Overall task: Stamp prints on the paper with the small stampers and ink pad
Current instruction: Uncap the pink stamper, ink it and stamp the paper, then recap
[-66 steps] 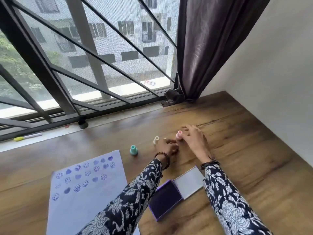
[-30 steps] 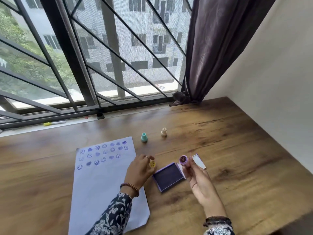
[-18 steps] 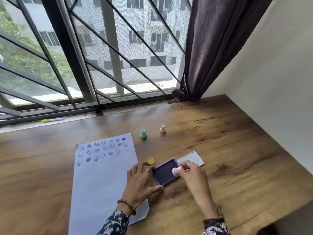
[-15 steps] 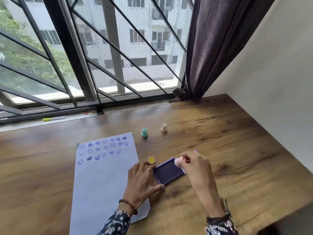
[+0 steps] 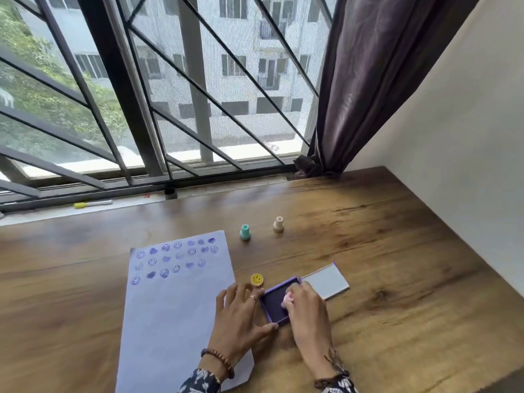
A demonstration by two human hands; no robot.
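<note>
your right hand (image 5: 307,313) has dropped back, pinching the pink stamper (image 5: 287,298) onto the pad (image 5: 276,304); left hand (image 5: 241,316) lies flat, steadying. inking now; next, carry it to the paper (image 5: 175,307).

A wooden table (image 5: 382,251) with dark grain runs from the window sill to the near edge. On its left part lies a pale paper (image 5: 175,321) with purple prints across its far end. Just beyond the paper's far right corner stand a teal stamper (image 5: 245,232) and, to its right, a cream stamper (image 5: 278,224), apart. A yellow smiley stamper (image 5: 257,279) sits between the paper and the open purple ink pad (image 5: 276,306), whose lid (image 5: 326,281) lies flat to the right.
</note>
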